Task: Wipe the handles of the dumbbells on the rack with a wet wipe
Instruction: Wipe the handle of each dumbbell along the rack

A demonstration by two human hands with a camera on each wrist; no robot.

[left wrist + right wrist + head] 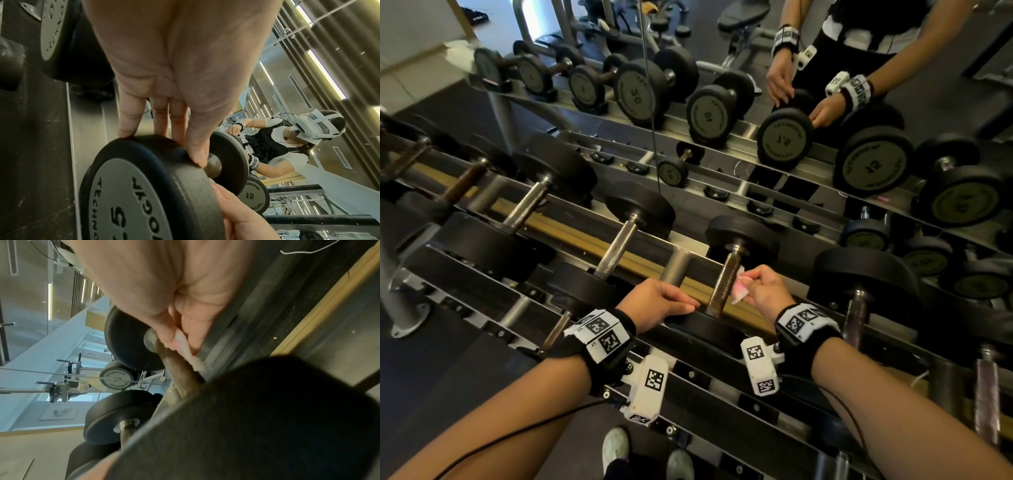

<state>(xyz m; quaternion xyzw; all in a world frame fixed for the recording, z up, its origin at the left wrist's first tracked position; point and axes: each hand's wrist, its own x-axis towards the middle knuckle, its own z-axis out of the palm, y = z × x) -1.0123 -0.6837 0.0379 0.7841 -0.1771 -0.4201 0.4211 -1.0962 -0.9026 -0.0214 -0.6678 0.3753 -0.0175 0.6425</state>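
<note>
A rusty brown dumbbell handle (724, 284) (179, 369) lies on the rack's upper tier between two black plates. My right hand (770, 287) (185, 296) pinches a small white-pink wet wipe (739, 286) (191, 356) and holds it against the right side of that handle, near the far plate. My left hand (661, 301) (164, 81) rests with straight fingers on the rim of the same dumbbell's near plate (133, 186), the thumb beside the rim. The wipe is mostly hidden by my fingers.
Other dumbbells lie close on both sides, a grey handle (616, 246) to the left and a larger one (856, 308) to the right. A mirror (791, 102) behind the rack repeats the scene. A lower rack tier (705, 373) and my shoes (616, 445) are below.
</note>
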